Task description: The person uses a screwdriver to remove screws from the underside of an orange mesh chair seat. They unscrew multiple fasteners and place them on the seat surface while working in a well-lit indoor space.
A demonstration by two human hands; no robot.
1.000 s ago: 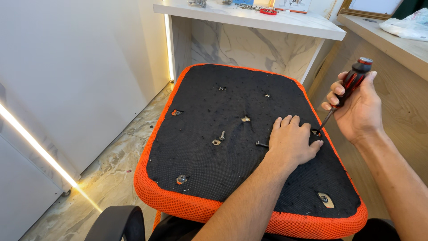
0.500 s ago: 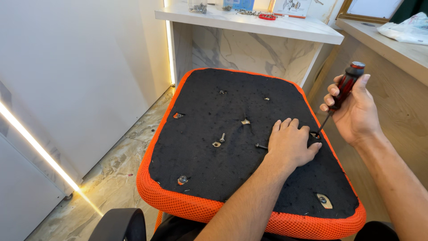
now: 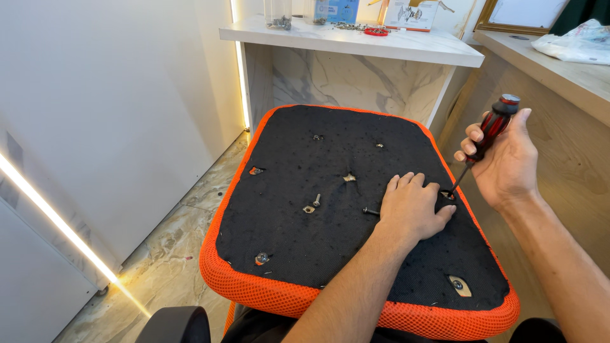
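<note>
screwdriver point(image 3: 488, 134): red-black handle, tilted, tip at seat's right edge | seat point(image 3: 330, 190): black underside up, orange rim

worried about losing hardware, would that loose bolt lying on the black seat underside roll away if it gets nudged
The loose bolt looks round-shanked, so it could roll, probably in a curve around its head. The fuzzy black fabric probably slows it. It lies right by the left hand, so a nudge seems plausible.

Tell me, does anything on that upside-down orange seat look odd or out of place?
Yes. A dark bolt lies loose on the black underside of the seat, beside the left hand, and a second small screw lies loose near the middle. The right hand holds a screwdriver at a hole by the right edge.
</note>
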